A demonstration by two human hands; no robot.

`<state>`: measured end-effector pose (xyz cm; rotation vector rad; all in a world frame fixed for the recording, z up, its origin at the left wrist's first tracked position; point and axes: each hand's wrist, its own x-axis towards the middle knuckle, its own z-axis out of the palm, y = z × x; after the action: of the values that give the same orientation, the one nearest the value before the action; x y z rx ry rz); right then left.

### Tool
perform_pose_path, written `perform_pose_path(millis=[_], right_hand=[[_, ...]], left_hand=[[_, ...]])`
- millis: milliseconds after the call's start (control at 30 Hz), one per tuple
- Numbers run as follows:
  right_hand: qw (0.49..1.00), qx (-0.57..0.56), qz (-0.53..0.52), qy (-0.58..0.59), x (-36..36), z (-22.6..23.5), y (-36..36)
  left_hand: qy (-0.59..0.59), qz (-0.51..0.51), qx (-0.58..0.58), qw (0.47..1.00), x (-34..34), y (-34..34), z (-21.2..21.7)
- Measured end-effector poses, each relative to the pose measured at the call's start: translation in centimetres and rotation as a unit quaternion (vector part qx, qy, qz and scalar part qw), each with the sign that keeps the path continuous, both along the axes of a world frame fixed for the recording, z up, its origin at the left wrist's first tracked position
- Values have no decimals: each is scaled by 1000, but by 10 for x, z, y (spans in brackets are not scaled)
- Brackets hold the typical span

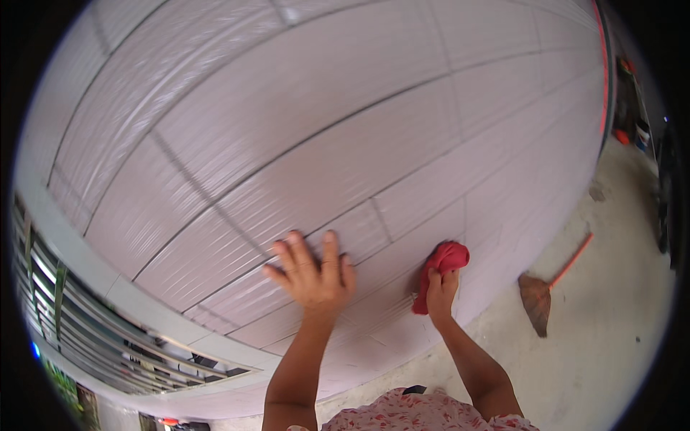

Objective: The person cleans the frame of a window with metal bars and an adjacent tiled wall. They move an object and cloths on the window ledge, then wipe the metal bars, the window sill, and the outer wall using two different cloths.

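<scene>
A pale pink tiled wall [345, 144] with dark grout lines fills most of the view. My left hand [313, 273] lies flat against it, fingers spread, holding nothing. A little to the right, my right hand [440, 291] grips a crumpled red cloth [444, 260] and presses it onto the wall tiles. Both forearms come up from the lower edge.
A broom [539, 298] with an orange handle leans against the wall's base on the concrete floor [611, 302] at right. A metal grille [93, 337] runs along the left lower edge. Small items stand by the far right wall [636, 133].
</scene>
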<state>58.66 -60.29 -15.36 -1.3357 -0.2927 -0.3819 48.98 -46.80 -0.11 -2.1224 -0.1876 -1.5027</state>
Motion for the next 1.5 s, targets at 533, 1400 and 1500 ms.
perform_pose_path(millis=[533,1400,1500], right_hand=[[816,-78,562,-111,-130,195,29],[825,-233,-138,-496,-53,112,101],[813,-236,-150,-511,-51,106,106]], left_hand=[[-41,-339,-479,809,-136,8,-8],[98,-131,-32,986,-198,117,45],[173,-189,6,967,-199,109,9]])
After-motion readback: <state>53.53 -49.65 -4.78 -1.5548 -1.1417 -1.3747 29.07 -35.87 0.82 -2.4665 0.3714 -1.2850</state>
